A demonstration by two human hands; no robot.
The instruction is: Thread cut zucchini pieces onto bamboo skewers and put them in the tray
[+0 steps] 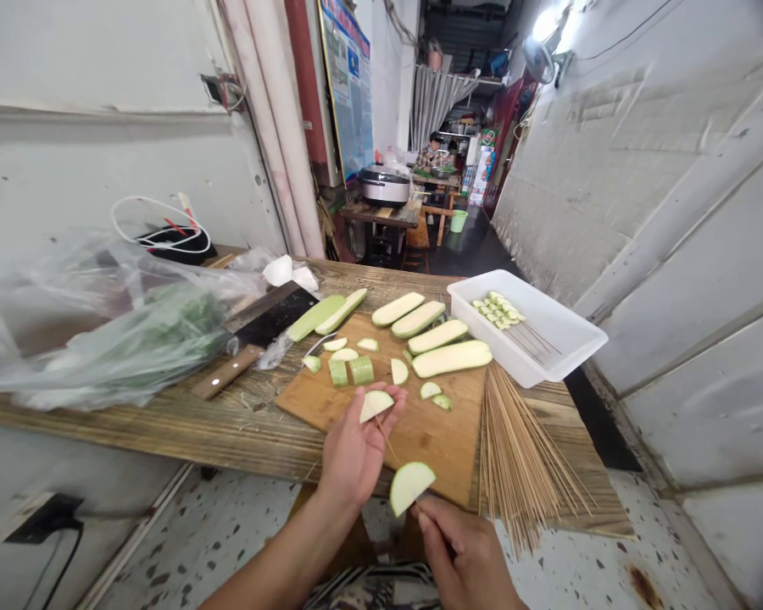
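Over the cutting board (432, 449), the right hand (461, 551) pinches a bamboo skewer (387, 442) threaded with a zucchini slice (410, 487), while the open left hand (356, 453) supports a second slice (376, 405) near its tip.

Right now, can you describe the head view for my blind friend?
The left hand and right hand hold a thin wooden skewer with two pale green squash slices over a wooden cutting board. More squash lies on it, beside a bundle of skewers and a white plastic tray.
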